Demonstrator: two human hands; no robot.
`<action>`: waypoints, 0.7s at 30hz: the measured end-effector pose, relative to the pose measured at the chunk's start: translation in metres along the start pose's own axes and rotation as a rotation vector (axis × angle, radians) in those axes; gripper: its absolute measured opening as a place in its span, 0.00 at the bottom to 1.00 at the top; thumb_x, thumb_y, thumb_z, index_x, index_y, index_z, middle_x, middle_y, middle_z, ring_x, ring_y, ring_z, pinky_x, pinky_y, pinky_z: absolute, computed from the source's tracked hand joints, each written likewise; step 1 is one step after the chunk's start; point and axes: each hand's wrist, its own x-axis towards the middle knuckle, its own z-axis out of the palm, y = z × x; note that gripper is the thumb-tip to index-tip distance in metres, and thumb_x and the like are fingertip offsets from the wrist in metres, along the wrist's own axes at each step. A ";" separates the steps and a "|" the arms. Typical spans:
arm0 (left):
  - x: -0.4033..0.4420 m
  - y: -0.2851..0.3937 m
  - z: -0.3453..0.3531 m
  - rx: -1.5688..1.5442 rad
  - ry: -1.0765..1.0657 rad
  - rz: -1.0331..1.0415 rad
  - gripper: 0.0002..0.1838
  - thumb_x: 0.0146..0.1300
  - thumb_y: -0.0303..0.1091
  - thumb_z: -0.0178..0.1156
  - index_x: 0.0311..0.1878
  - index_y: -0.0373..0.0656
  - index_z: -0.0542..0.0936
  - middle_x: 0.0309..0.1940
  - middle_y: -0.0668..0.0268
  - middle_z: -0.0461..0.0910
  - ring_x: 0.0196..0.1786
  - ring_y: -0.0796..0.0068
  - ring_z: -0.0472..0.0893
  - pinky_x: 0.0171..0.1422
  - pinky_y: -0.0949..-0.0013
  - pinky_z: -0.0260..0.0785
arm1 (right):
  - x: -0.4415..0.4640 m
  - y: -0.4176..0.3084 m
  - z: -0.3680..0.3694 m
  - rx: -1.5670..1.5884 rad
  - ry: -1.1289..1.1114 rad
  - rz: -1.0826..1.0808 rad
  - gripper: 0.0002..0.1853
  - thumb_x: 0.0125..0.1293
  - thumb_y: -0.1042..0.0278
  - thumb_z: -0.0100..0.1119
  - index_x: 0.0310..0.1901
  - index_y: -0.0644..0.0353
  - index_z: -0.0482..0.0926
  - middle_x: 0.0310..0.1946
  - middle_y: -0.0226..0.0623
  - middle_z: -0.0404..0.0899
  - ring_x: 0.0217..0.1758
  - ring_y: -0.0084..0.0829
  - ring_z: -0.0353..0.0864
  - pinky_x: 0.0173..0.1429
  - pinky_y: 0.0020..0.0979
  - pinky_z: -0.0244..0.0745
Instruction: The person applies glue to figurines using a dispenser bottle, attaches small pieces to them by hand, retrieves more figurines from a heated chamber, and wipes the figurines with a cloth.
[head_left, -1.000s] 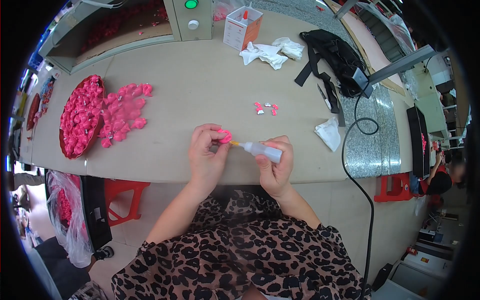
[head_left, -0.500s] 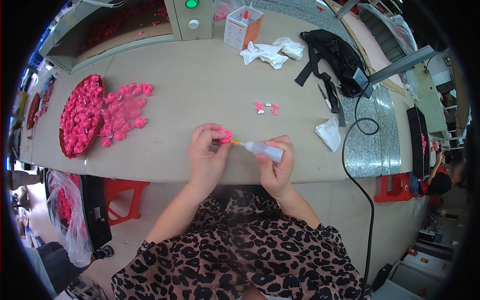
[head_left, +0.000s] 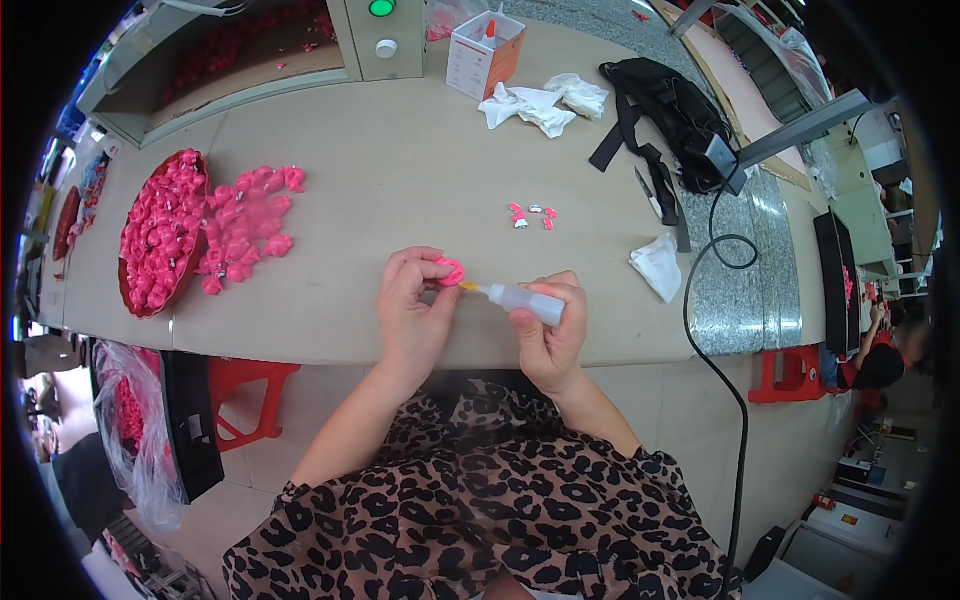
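Left hand pinches 1 pink piece; right hand grasps bottle, nozzle pointing leftward, beside piece.

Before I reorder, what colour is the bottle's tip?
The tip is yellow-orange, best in the head view.

Left hand beyond the table edge, thumb and index finger pinched, other fingers bent and stacked close. Left wrist roughly over the edge, left forearm slanting in from lower left. Right hand also beyond the edge, fingers curled in a grip, thumb extended forward. Right wrist just on the near side, right forearm angled inward. Both hands bare, near each other, not touching; forearms bare.
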 end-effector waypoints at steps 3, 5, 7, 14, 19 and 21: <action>0.000 0.000 0.000 0.007 0.001 0.001 0.10 0.48 0.13 0.59 0.33 0.36 0.74 0.43 0.59 0.69 0.39 0.76 0.76 0.39 0.77 0.74 | 0.001 -0.001 -0.001 -0.009 -0.004 -0.004 0.14 0.60 0.70 0.57 0.42 0.65 0.65 0.32 0.39 0.69 0.31 0.28 0.66 0.33 0.24 0.64; 0.000 0.001 0.000 0.000 0.002 -0.005 0.10 0.48 0.13 0.59 0.33 0.36 0.74 0.43 0.59 0.69 0.39 0.76 0.76 0.39 0.77 0.73 | 0.001 0.000 -0.001 -0.004 0.006 0.008 0.14 0.60 0.70 0.57 0.42 0.65 0.65 0.32 0.39 0.68 0.30 0.27 0.65 0.33 0.24 0.64; 0.000 0.001 0.000 -0.014 -0.021 -0.014 0.11 0.49 0.12 0.58 0.34 0.36 0.72 0.44 0.60 0.67 0.40 0.76 0.76 0.41 0.77 0.73 | 0.001 0.000 -0.001 0.010 0.027 0.030 0.14 0.60 0.70 0.57 0.42 0.65 0.65 0.32 0.38 0.68 0.30 0.26 0.65 0.33 0.23 0.63; 0.000 0.001 -0.001 -0.069 -0.073 -0.038 0.12 0.50 0.10 0.56 0.36 0.35 0.70 0.46 0.62 0.65 0.42 0.77 0.75 0.45 0.77 0.73 | 0.001 0.003 -0.002 0.027 0.046 0.057 0.13 0.61 0.70 0.56 0.42 0.65 0.65 0.32 0.37 0.67 0.29 0.23 0.64 0.31 0.21 0.62; 0.000 0.001 -0.002 -0.085 -0.095 -0.045 0.12 0.50 0.12 0.58 0.36 0.36 0.71 0.45 0.62 0.66 0.42 0.78 0.74 0.46 0.77 0.72 | 0.001 0.003 -0.002 0.054 0.056 0.083 0.13 0.61 0.70 0.56 0.43 0.65 0.64 0.32 0.37 0.66 0.29 0.22 0.64 0.32 0.20 0.62; 0.000 0.001 -0.003 -0.083 -0.108 -0.055 0.12 0.50 0.12 0.58 0.36 0.35 0.71 0.45 0.62 0.67 0.42 0.78 0.74 0.45 0.78 0.71 | 0.002 0.004 -0.002 0.064 0.060 0.090 0.13 0.61 0.71 0.55 0.42 0.65 0.64 0.32 0.36 0.66 0.30 0.22 0.64 0.33 0.20 0.62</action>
